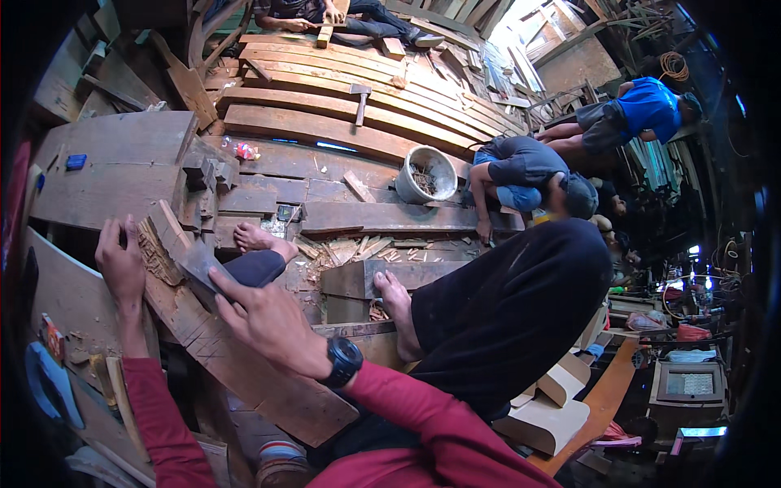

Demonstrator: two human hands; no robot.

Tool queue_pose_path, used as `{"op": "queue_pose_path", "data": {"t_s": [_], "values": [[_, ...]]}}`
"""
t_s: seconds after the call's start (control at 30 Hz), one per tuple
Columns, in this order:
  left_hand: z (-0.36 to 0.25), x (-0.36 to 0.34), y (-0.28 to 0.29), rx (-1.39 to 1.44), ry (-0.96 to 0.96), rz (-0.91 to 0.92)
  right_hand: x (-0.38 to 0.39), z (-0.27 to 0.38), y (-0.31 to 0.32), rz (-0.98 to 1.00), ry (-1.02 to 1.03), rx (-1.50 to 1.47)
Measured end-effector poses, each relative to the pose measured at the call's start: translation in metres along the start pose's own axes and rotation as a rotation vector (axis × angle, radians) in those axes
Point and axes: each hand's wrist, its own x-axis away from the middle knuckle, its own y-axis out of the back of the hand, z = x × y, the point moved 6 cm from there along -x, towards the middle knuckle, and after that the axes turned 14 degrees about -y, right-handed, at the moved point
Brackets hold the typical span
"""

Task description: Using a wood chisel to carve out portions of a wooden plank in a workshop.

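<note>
A long, weathered plank [244,366] lies slanting across the lower left, with splintered, crumbly wood at its upper end and dark scored lines along its face. My left hand [122,268] is at the plank's upper left edge, its fingers curled against the wood. My right hand [272,325], with a black watch on the wrist, grips a flat, greyish blade-like piece [200,264] held on the plank just below the splintered part. A narrow lighter strip [173,224] sits at that upper end. My bare feet [394,305] rest among wood pieces and shavings beyond the plank.
Long boards [333,122] with a mallet-like tool [360,98] span the back. A bucket of scraps [427,183] stands ahead. Co-workers [521,171] crouch at the right, another [651,110] behind, one sits at top. Panels [106,163] lie left, cut pieces [545,419] lower right.
</note>
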Motion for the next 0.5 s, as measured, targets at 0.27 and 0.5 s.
{"op": "queue_pose_path", "data": {"t_s": [0.27, 0.5], "values": [[-0.001, -0.003, 0.001, 0.007, -0.002, -0.008, -0.015, 0.003, -0.001, 0.049, 0.000, -0.018], [0.001, -0.003, 0.009, -0.018, 0.010, 0.001, -0.001, 0.000, 0.004, 0.063, 0.008, 0.035]]}}
